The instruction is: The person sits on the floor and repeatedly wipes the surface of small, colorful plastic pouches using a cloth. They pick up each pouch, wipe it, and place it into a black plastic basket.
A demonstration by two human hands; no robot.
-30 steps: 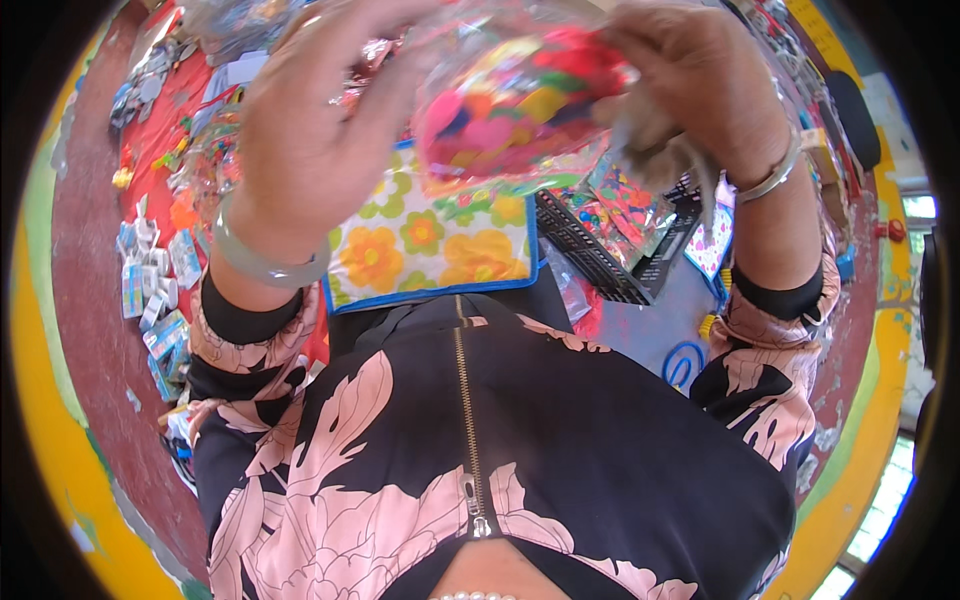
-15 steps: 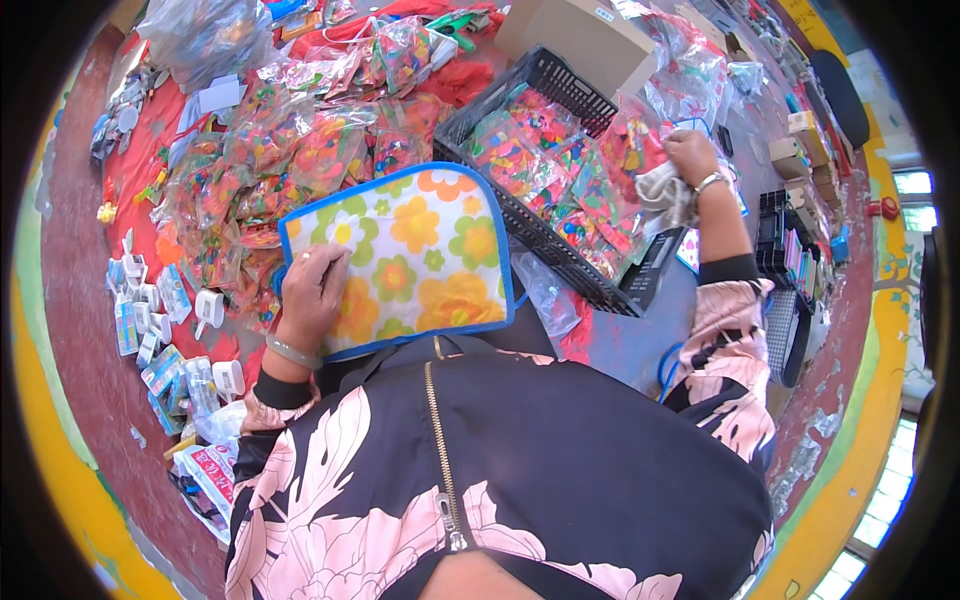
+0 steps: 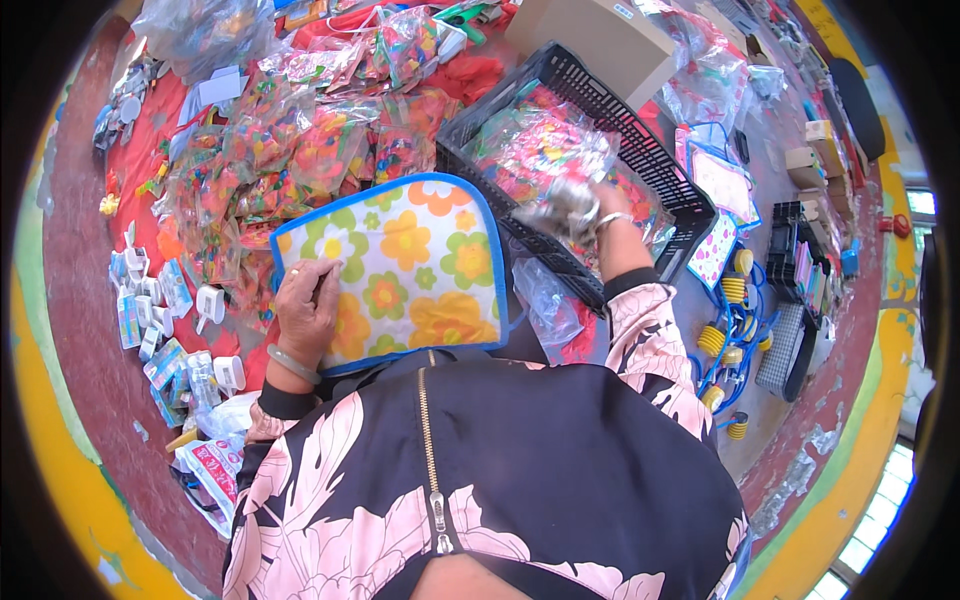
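The right hand (image 3: 612,205) is over the black crate (image 3: 655,160), near the middle of it. The crate is full of clear bags of bright little bits (image 3: 535,150), and they lie under the hand and just past its fingers. A grey thing that looks like cloth (image 3: 565,210) is right at the fingers. The left hand (image 3: 308,305) is well away from the crate. It is at the left edge of the flowered mat (image 3: 410,270), and most of the mat lies to the right of it. The left fingers are bent and close together, but I cannot tell if they pinch the mat or just rest on it. The mat has a blue edge and lies near the person's tummy, just beside the crate. A big heap of bags (image 3: 315,150) sits past the mat, on red cloth. The right hand is blurry, so I cannot tell if it holds the grey thing or a bag, or how wide its fingers are. The grey thing is blurry too, and it hides some of the bags. Shiny plastic makes the small bits hard to make out. The mat covers part of what is under it. The brown box (image 3: 595,45) behind the crate is cut off at the top.
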